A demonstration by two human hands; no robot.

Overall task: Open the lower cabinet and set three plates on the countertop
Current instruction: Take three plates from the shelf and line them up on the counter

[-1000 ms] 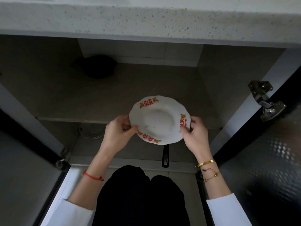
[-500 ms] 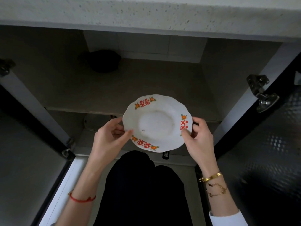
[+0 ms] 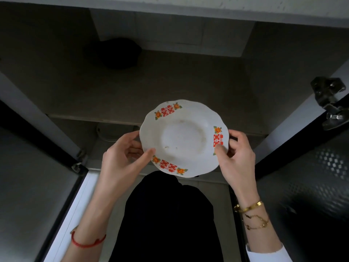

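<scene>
**Plate held in both hands before the open lower cabinet**

A white plate (image 3: 184, 138) with a scalloped rim and red-and-orange motifs is held level in the air, in front of the open lower cabinet (image 3: 170, 82) and above the person's dark-clad knees (image 3: 166, 214). It touches no shelf or surface.

The left hand (image 3: 120, 159) takes the plate's left edge: its grip is closed on the rim, thumb lying across the top face near the lower-left motif, fingers curled underneath. The right hand (image 3: 236, 156) takes the right edge the same way, its grip closed on the rim with the thumb pressing just below the red motif and the fingers curled behind the edge.

Inside the cabinet, a shelf (image 3: 151, 118) runs across at mid height; a dark rounded object (image 3: 118, 52) sits at the back left of it, too dim to identify. Below the shelf, a pale round shape (image 3: 111, 132) shows beside the left hand. Both doors stand open, with a metal hinge (image 3: 329, 103) on the right door. The speckled edge of the desk (image 3: 207, 5) crosses the top of the view.

A red cord (image 3: 86, 242) circles the left wrist; gold bracelets (image 3: 251, 208) sit on the right.
</scene>
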